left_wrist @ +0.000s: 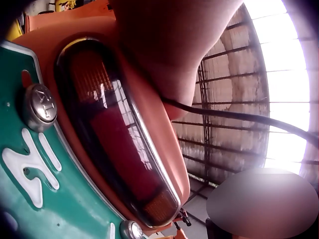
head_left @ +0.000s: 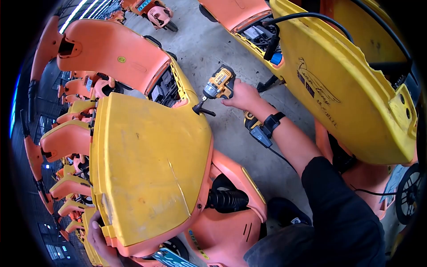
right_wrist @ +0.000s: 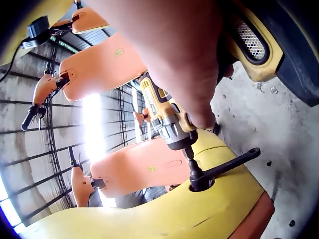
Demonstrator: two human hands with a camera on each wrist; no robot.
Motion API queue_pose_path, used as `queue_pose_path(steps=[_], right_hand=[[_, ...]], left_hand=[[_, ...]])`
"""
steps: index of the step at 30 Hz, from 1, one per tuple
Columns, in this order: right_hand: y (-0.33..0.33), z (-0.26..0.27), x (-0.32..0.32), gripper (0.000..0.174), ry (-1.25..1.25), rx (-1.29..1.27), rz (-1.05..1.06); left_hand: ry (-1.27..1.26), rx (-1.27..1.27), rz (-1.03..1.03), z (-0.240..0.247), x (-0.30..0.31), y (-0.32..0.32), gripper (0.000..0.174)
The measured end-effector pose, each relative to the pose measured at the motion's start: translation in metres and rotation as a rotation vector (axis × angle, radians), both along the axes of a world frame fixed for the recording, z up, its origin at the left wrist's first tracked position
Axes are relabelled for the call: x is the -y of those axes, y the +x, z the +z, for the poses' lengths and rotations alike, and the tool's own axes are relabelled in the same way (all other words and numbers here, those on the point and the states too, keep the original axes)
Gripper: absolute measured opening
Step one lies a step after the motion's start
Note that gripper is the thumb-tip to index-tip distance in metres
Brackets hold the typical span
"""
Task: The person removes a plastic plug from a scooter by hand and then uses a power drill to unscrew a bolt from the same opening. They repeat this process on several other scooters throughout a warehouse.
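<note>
My right hand (head_left: 243, 95) grips a yellow-and-black cordless impact driver (head_left: 219, 83) by its handle. In the right wrist view, the driver's (right_wrist: 167, 124) nose points down at the round end of a black lever-like part (right_wrist: 232, 165), which stands at a hole in the yellow panel (right_wrist: 202, 209). My left hand (head_left: 101, 242) is at the rear edge of the yellow-and-orange scooter's tail (head_left: 149, 164). In the left wrist view it touches the orange shell above the tail light (left_wrist: 122, 134); most of its fingers are hidden, and I cannot tell how they lie.
A green number plate (left_wrist: 30, 164) is bolted beside the tail light. Another scooter's yellow panel (head_left: 338, 84) rises at the right, close to my right arm. A second yellow power tool (head_left: 255, 124) with a cable is beneath my wrist. More orange scooters (head_left: 111, 53) stand ahead and left.
</note>
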State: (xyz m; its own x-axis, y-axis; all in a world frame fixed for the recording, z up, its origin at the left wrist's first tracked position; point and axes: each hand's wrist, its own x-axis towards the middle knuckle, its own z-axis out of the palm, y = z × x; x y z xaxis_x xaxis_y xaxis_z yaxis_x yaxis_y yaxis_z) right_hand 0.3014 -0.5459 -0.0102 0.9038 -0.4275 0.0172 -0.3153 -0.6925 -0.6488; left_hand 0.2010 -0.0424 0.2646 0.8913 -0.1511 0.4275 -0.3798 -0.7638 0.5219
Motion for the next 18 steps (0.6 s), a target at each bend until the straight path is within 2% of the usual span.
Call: queue_pose_path(steps=[1, 3, 6, 12, 18], right_hand=[[-0.001, 0.005, 0.001, 0.077, -0.020, 0.018, 0.009], [0.002, 0.003, 0.003, 0.074, -0.031, 0.022, 0.015], [0.006, -0.006, 0.005, 0.070, -0.025, 0.019, 0.014], [0.007, -0.005, 0.007, 0.070, -0.013, 0.034, 0.021], [0.011, -0.008, 0.009, 0.067, -0.022, 0.033, 0.022]], left_hand=[[-0.006, 0.000, 0.000, 0.000, 0.005, -0.001, 0.049], [-0.158, -0.045, -0.028, 0.003, 0.025, -0.004, 0.048], [-0.244, -0.127, -0.068, 0.008, 0.040, -0.009, 0.048], [-0.179, -0.033, -0.017, 0.002, 0.025, -0.002, 0.047], [-0.176, -0.063, -0.024, 0.006, 0.031, -0.003, 0.048]])
